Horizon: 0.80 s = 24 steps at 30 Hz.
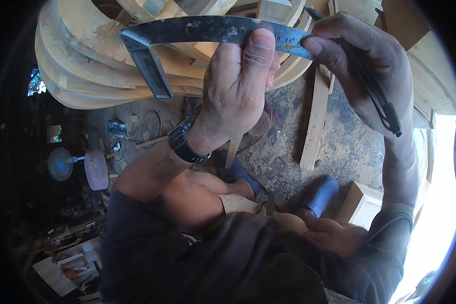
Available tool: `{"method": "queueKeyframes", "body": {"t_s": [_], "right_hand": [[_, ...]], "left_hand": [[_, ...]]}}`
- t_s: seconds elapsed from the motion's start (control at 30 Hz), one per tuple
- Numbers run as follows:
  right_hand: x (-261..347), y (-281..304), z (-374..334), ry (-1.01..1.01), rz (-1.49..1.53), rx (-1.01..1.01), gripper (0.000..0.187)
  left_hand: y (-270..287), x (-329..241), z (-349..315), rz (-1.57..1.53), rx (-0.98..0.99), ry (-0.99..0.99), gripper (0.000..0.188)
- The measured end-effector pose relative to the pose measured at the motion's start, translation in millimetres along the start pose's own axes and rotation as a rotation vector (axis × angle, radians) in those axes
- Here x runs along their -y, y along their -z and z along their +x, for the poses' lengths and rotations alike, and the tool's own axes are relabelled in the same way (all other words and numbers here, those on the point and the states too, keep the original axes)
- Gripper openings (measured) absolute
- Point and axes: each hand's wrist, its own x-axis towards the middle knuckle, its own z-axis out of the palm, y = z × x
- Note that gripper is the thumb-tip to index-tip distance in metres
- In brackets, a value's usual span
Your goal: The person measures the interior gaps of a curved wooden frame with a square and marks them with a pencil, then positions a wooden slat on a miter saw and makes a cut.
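A person's left hand (pixel 235 93) has its grip closed around the blade of a metal square (pixel 187 30), thumb across the front; most of its fingers are hidden behind the blade. The right hand (pixel 387 63) pinches the blade's other end between thumb and forefinger, covering its tip, and also holds a dark pen-like tool (pixel 390 116) whose middle is partly masked by the fingers. The square is raised above the floor (pixel 347 137), its short stock slanting down at the left end.

Beyond it, curved wooden pieces (pixel 86 53) hide the floor's far edge and are cut off at the top. A wooden strip (pixel 316 116) runs from near that edge toward the feet. Behind the left wrist, a round reddish thing (pixel 261 124) is too covered to identify. A fan (pixel 61 164) shows at the left amid dim, unreadable clutter; glare washes out the right side.
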Motion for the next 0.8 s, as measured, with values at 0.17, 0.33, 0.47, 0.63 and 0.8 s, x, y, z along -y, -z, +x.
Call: {"method": "queueKeyframes", "body": {"t_s": [0.17,0.33,0.47,0.63,0.8], "right_hand": [[0,-1,-2,-0.044,-0.007,-0.004,0.018],[-2,-2,-2,-0.037,-0.017,-0.005,0.018],[-3,-2,-3,-0.025,0.003,-0.005,0.019],[-4,-1,-3,-0.013,0.002,0.029,0.018],[3,-5,4,-0.059,0.15,-0.105,0.023]], "left_hand": [[-1,1,0,0.008,-0.013,0.007,0.047],[-2,0,0,-0.001,-0.025,0.01,0.046],[-3,1,0,-0.01,-0.039,0.015,0.046],[-2,2,-1,-0.032,-0.034,0.001,0.045],[-13,2,1,-0.24,-0.135,0.0,0.037]]}}
